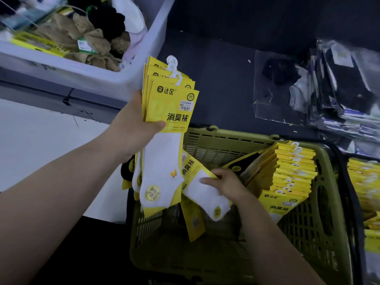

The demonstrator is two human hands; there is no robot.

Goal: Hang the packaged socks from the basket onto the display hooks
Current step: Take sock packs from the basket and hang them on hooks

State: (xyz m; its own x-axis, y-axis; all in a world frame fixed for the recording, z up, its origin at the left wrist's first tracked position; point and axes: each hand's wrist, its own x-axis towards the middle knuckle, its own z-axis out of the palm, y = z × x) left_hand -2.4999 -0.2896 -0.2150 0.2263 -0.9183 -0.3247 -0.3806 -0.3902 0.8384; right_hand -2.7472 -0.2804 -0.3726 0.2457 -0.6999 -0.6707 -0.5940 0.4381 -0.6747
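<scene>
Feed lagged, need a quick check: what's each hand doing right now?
Left hand: holding a stack of sock packs.
Right hand: gripping one sock pack in the basket.

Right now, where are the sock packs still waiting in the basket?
In the head view, the stacked sock packs stand along the right side of the green basket, just right of the right hand.
</scene>
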